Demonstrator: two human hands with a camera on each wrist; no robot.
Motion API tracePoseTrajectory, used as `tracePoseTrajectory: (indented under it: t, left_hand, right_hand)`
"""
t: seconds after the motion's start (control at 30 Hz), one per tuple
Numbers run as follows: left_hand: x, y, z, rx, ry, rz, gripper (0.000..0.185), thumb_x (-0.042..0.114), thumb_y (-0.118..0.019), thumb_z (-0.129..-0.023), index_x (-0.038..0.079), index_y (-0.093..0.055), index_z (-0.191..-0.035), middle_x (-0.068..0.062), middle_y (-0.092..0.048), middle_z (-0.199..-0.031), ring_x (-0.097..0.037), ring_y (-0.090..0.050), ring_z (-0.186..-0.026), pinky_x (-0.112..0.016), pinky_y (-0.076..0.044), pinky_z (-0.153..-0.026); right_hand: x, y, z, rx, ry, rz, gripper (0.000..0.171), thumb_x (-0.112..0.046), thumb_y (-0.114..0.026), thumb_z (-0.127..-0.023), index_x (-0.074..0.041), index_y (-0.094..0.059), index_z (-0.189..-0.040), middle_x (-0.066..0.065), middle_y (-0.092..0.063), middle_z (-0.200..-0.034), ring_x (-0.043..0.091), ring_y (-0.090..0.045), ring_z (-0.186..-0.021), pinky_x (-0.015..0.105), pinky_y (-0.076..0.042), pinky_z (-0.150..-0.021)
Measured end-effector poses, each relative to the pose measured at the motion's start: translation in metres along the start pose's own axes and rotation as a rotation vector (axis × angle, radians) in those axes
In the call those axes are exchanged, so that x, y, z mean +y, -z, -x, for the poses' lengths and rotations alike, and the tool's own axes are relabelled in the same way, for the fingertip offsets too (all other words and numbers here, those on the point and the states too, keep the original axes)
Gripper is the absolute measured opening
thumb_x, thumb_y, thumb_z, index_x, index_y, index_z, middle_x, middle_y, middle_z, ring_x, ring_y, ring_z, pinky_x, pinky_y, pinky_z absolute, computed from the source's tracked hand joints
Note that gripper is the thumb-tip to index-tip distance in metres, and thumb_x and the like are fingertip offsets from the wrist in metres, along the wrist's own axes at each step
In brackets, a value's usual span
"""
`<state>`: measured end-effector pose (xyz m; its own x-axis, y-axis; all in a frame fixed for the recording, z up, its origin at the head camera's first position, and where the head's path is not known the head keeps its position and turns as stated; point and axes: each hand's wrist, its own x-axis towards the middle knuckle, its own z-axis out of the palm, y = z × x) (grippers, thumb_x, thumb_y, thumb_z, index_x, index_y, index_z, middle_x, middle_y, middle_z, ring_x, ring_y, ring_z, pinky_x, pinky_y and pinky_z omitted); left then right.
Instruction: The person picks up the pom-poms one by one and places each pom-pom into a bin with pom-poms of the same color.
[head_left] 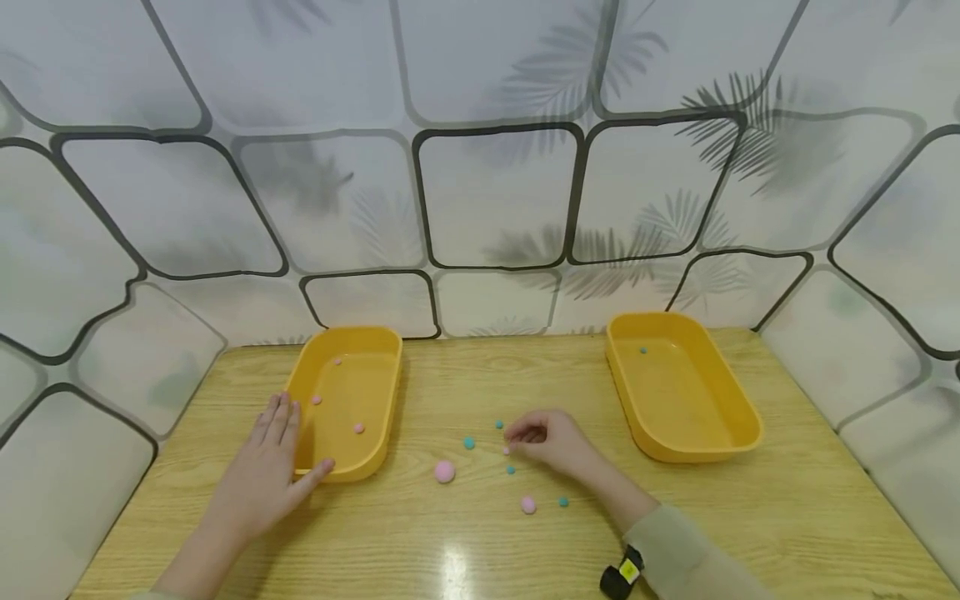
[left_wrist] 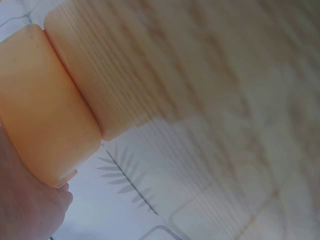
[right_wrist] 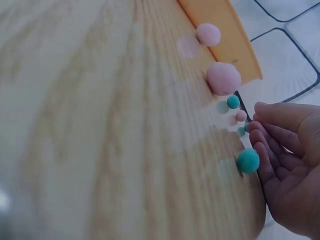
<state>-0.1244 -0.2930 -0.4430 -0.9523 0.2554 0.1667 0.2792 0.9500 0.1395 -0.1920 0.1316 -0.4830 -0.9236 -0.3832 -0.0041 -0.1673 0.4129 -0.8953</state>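
My left hand [head_left: 258, 475] rests against the left side of a yellow tray [head_left: 393, 400], fingers straight and thumb spread over its front rim. Three pink pom-poms lie inside it, one pink pom-pom [head_left: 359, 428] near the front. My right hand [head_left: 558, 446] reaches over the table with fingers bent, and its fingertips are right by a tiny pink pom-pom [head_left: 506, 450]. In the right wrist view, a gap shows between thumb and index finger, beside a tiny pink pom-pom [right_wrist: 241, 115]. Around it lie teal pom-poms [head_left: 468, 442] and larger pink pom-poms [head_left: 445, 472].
A second yellow tray [head_left: 738, 425] stands at the right with one small teal pom-pom [head_left: 643, 351] inside. Patterned panels [head_left: 495, 200] close off the back and sides of the wooden table [head_left: 375, 542]. A black device [head_left: 621, 575] sits at the right wrist.
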Motion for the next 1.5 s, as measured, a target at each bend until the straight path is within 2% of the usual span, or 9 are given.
tracePoseTrajectory:
  t: [0.23, 0.33, 0.77, 1.03, 1.3, 1.5]
  left_hand:
    - [0.001, 0.001, 0.000, -0.008, 0.001, 0.015, 0.100, 0.058, -0.058, -0.104, -0.022, -0.028, -0.156, -0.043, -0.020, -0.167, -0.057, -0.023, -0.157, -0.053, -0.007, -0.137]
    - [0.000, 0.000, 0.000, -0.005, -0.002, 0.007, 0.100, 0.058, -0.058, -0.104, -0.022, -0.028, -0.156, -0.043, -0.021, -0.166, -0.057, -0.023, -0.157, -0.056, -0.010, -0.137]
    - [0.002, 0.001, 0.001, -0.023, 0.009, 0.004, 0.101, 0.058, -0.058, -0.104, -0.022, -0.027, -0.157, -0.043, -0.018, -0.167, -0.057, -0.022, -0.158, -0.056, -0.010, -0.136]
    - [0.002, 0.001, 0.000, -0.016, 0.005, 0.004, 0.101, 0.059, -0.057, -0.104, -0.021, -0.027, -0.157, -0.043, -0.020, -0.167, -0.056, -0.022, -0.158, -0.056, -0.011, -0.136]
    - [-0.001, -0.003, 0.001, 0.022, -0.019, 0.005, 0.098, 0.057, -0.057, -0.105, -0.022, -0.029, -0.156, -0.044, -0.021, -0.166, -0.056, -0.021, -0.159, -0.039, 0.007, -0.136]
    - [-0.002, -0.004, 0.001, 0.028, -0.025, 0.007, 0.098, 0.056, -0.056, -0.106, -0.023, -0.027, -0.156, -0.044, -0.021, -0.166, -0.055, -0.019, -0.160, -0.033, 0.013, -0.134]
  right_hand:
    - [0.000, -0.003, 0.002, 0.004, 0.015, 0.082, 0.014, -0.011, -0.085, -0.090, -0.004, -0.081, -0.102, 0.005, -0.078, -0.091, 0.007, -0.065, -0.078, 0.018, -0.056, -0.069]
    - [0.001, -0.005, 0.002, 0.010, 0.029, 0.110, 0.012, -0.011, -0.085, -0.090, -0.006, -0.081, -0.100, 0.003, -0.077, -0.090, 0.006, -0.064, -0.077, 0.018, -0.055, -0.069]
    - [-0.001, -0.008, 0.001, 0.010, 0.042, 0.135, 0.010, -0.010, -0.087, -0.088, -0.007, -0.081, -0.096, 0.001, -0.074, -0.085, 0.004, -0.060, -0.073, 0.019, -0.053, -0.066]
    - [-0.002, -0.010, 0.000, 0.022, 0.041, 0.187, 0.009, -0.010, -0.088, -0.087, -0.010, -0.081, -0.093, -0.002, -0.072, -0.083, 0.004, -0.058, -0.071, 0.018, -0.052, -0.065]
    - [-0.004, -0.013, -0.001, 0.043, 0.034, 0.218, 0.008, -0.009, -0.088, -0.087, -0.011, -0.081, -0.090, -0.003, -0.071, -0.082, 0.005, -0.057, -0.072, 0.018, -0.051, -0.065]
    - [-0.005, -0.015, -0.002, 0.063, 0.032, 0.264, 0.008, -0.009, -0.087, -0.086, -0.011, -0.081, -0.087, -0.004, -0.070, -0.080, 0.004, -0.057, -0.070, 0.017, -0.050, -0.064]
